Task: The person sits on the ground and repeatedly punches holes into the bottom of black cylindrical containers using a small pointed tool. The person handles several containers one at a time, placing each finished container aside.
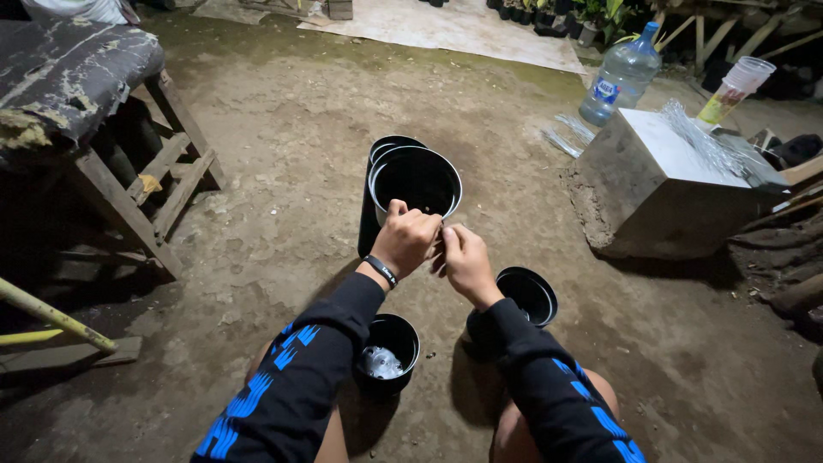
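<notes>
Black pot [415,178] standing tilted on the dirt ground [291,129], leaning against a second black pot [377,171] behind it. Left hand [406,238] closing on the near rim, holding it; right hand [465,260] pinching at the same rim, fingers narrow. Sitting near the knees: small black pot [390,353] with clear plastic inside, another small pot [527,296] to the right.
</notes>
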